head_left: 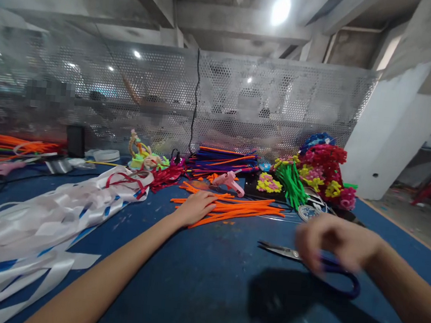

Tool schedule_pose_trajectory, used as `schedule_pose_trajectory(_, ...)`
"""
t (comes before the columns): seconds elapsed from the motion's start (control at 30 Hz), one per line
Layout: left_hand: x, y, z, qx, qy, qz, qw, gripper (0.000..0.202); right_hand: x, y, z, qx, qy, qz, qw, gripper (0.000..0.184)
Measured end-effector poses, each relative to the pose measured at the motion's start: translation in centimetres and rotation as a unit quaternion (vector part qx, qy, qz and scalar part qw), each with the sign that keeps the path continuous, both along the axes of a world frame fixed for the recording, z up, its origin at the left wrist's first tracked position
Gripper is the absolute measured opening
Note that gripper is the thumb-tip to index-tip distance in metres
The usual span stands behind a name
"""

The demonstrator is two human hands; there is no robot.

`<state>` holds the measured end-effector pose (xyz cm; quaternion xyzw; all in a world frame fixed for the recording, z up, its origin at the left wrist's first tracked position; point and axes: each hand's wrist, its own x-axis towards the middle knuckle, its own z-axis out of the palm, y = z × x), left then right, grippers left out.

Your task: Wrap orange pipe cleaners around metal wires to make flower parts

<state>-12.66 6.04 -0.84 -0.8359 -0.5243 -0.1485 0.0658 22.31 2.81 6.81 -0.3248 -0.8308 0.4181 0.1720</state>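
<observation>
On the blue table, my left hand [195, 209] lies over the left part of a loose pile of orange pipe cleaners [249, 209], its fingers curled onto them. My right hand [335, 241] is smeared by motion above a pair of scissors [341, 281] with dark blue handles. The scissors' blades point left, slightly parted, and the hand covers their middle. Whether the right fingers touch the handles cannot be told. A pink glue gun [229, 182] rests just behind the orange pile.
White ribbons [61, 212] spread over the left side. Purple and orange pipe cleaners [223, 161] are stacked at the back. Green stems [291, 184], a yellow-pink flower cluster [269, 183] and red fuzzy flowers [325, 164] stand back right. A perforated metal screen [282, 102] closes off the far edge.
</observation>
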Motion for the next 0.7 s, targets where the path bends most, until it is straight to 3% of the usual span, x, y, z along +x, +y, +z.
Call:
schedule_pose_trajectory(0.03, 0.0, -0.1, -0.1, 0.000, -0.003, 0.004, 1.000, 0.034, -1.8, 0.8, -0.4, 0.033, -0.035, 0.063, 0.997, 0.035)
schedule_pose_trajectory(0.07, 0.0, -0.3, -0.2, 0.001, -0.005, 0.008, 1.000, 0.032, -3.8, 1.5, -1.1, 0.102, -0.044, 0.064, 0.992, 0.032)
schedule_pose_trajectory(0.13, 0.0, -0.7, -0.2, 0.004, -0.005, 0.018, 1.000, 0.030, -7.8, 2.9, -3.0, 0.284, -0.077, 0.014, 0.956, 0.031)
schedule_pose_trajectory(0.2, 0.0, -1.1, -0.1, 0.008, -0.002, 0.028, 1.000, 0.027, -11.1, 4.1, -5.3, 0.372, -0.125, -0.004, 0.920, 0.043)
schedule_pose_trajectory(0.27, 0.0, -1.5, 0.0, 0.013, 0.002, 0.036, 0.999, 0.026, -13.2, 4.8, -7.4, 0.384, -0.150, -0.021, 0.911, 0.042)
schedule_pose_trajectory(0.37, 0.2, -1.6, 0.0, 0.019, 0.003, 0.044, 0.999, 0.027, -14.1, 5.2, -9.2, 0.406, -0.141, -0.050, 0.902, 0.032)
schedule_pose_trajectory(0.47, 0.3, -1.6, 0.0, 0.020, -0.005, 0.046, 0.999, 0.026, -13.6, 5.2, -9.5, 0.409, -0.120, -0.034, 0.904, 0.022)
schedule_pose_trajectory(0.6, 0.2, -1.6, 0.0, 0.014, -0.018, 0.039, 0.999, 0.020, -13.0, 6.0, -9.5, 0.411, -0.065, -0.049, 0.908, 0.027)
schedule_pose_trajectory(0.7, 0.2, -2.0, 0.2, 0.003, -0.017, 0.019, 1.000, 0.016, -12.8, 6.8, -9.6, 0.407, -0.077, -0.056, 0.908, 0.025)
